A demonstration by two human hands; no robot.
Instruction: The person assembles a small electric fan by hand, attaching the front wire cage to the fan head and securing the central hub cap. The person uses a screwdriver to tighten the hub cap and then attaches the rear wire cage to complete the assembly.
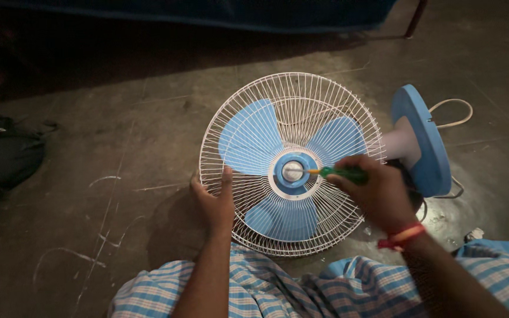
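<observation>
1. Table fan (pixel 293 165) lies face-up on the floor (pixel 119 147), base (pixel 422 141) tipped to the right.
2. Left hand (pixel 216 203) grips the wire guard (pixel 248 112) rim.
3. Right hand (pixel 378 191) is closed on a green screwdriver (pixel 340 173), tip at the centre hub (pixel 293 171).
4. Guard still on; blades (pixel 251 138) still enclosed.

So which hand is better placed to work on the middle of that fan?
The right hand, probably: it holds the green screwdriver with its tip at the centre cap. The left hand only grips the white grille's rim.
</observation>
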